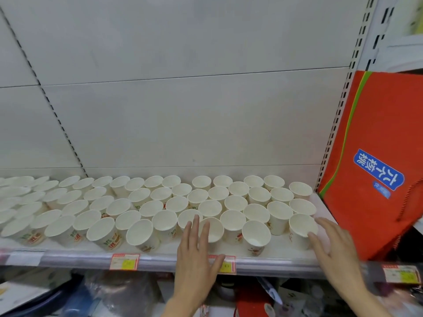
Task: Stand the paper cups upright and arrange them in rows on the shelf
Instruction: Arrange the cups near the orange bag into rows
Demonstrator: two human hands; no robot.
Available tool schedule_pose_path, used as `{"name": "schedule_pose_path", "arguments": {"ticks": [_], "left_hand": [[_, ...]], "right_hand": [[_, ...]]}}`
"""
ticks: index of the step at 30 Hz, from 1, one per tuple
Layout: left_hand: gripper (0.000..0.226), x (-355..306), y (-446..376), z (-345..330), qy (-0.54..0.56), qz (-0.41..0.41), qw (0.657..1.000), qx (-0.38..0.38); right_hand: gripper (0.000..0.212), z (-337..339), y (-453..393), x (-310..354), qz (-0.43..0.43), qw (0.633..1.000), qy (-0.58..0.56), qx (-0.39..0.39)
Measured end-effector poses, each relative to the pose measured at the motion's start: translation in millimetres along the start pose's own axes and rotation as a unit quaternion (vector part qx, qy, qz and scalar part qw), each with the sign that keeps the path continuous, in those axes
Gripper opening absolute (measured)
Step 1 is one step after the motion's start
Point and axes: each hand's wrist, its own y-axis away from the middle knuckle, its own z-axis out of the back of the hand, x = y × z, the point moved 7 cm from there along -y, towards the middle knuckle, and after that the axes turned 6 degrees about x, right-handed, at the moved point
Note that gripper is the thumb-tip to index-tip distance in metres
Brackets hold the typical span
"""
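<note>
White paper cups (160,202), printed in red and green, upright and open-mouthed across grey metal shelf (160,259), left of tall red gift bag (377,156). Rows near bag ragged, staggered; none seen lying down. Left hand (194,248) flat, fingers straight, touching front cup (212,229) left of bag. Right hand (332,243) spread, fingers against end cup (302,227) just beside bag. Standing largely done; straightening of rows outstanding.

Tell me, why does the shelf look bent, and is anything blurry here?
Head view: the wide lens bows the shelf edge and slants the back wall; the cups at far left smear; the right hand is slightly blurred; lighting is flat, shadows faint.
</note>
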Motion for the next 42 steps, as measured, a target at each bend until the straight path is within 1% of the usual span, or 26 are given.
{"name": "schedule_pose_path", "arguments": {"ticks": [2, 4, 6, 8, 11, 13, 15, 18, 19, 22, 23, 26, 28, 30, 32, 35, 39, 42], "left_hand": [[0.088, 2, -3, -1, -0.02, -0.01, 1.0, 0.006], [0.084, -3, -11, 2, -0.033, -0.037, 0.999, -0.001], [0.08, -20, -19, 7, -0.05, -0.082, 0.995, -0.014], [0.073, -42, -28, 13, -0.066, -0.136, 0.988, -0.038], [0.052, -77, -39, 12, -0.064, -0.224, 0.971, -0.061], [0.034, -90, -49, 6, -0.065, -0.248, 0.965, -0.058], [0.025, -95, -57, 1, -0.066, -0.245, 0.967, -0.034], [0.021, -94, -61, 1, -0.033, -0.224, 0.974, -0.015], [0.024, -94, -63, 3, -0.015, -0.217, 0.976, -0.014], [0.043, -99, -80, 14, 0.028, -0.206, 0.978, -0.016], [0.045, -104, -91, 19, 0.034, -0.208, 0.978, -0.013], [0.03, -128, -131, 26, 0.036, -0.206, 0.978, 0.025], [0.024, -147, -154, 21, 0.026, -0.208, 0.977, 0.045], [0.02, -163, -174, 9, 0.029, -0.211, 0.975, 0.065], [0.019, -171, -189, -5, 0.032, -0.205, 0.975, 0.078], [0.018, -167, -213, -20, 0.007, -0.165, 0.983, 0.083], [0.02, -154, -242, -33, -0.003, -0.136, 0.986, 0.1], [0.026, -155, -259, -41, -0.01, -0.141, 0.981, 0.13]], "right_hand": [[0.056, -2, 9, 1, 0.018, 1.0, 0.017, -0.01], [0.051, -4, 16, 7, 0.036, 0.998, 0.041, -0.025], [0.043, -5, 20, 14, 0.046, 0.996, 0.069, -0.039], [0.039, -9, 19, 20, 0.061, 0.993, 0.088, -0.039], [0.04, -15, 20, 25, 0.074, 0.988, 0.134, -0.017], [0.035, -14, 18, 25, 0.062, 0.987, 0.149, -0.001], [0.035, -12, 14, 24, 0.048, 0.987, 0.154, 0.01], [0.034, -3, 11, 20, 0.052, 0.988, 0.146, 0.003], [0.033, 1, 11, 17, 0.053, 0.989, 0.141, 0.0], [0.026, 11, 5, 8, 0.056, 0.993, 0.102, -0.011], [0.025, 15, 2, 5, 0.061, 0.994, 0.09, -0.016], [0.021, 27, -19, -9, 0.079, 0.993, 0.082, -0.032], [0.018, 36, -43, -19, 0.06, 0.993, 0.099, -0.026], [0.013, 41, -69, -28, 0.032, 0.993, 0.114, -0.006], [0.011, 39, -92, -32, 0.027, 0.993, 0.118, 0.012], [0.014, 24, -122, -37, 0.006, 0.991, 0.123, 0.054], [0.018, -2, -152, -42, -0.034, 0.983, 0.12, 0.134], [0.02, -18, -168, -37, -0.015, 0.969, 0.135, 0.205]]}}
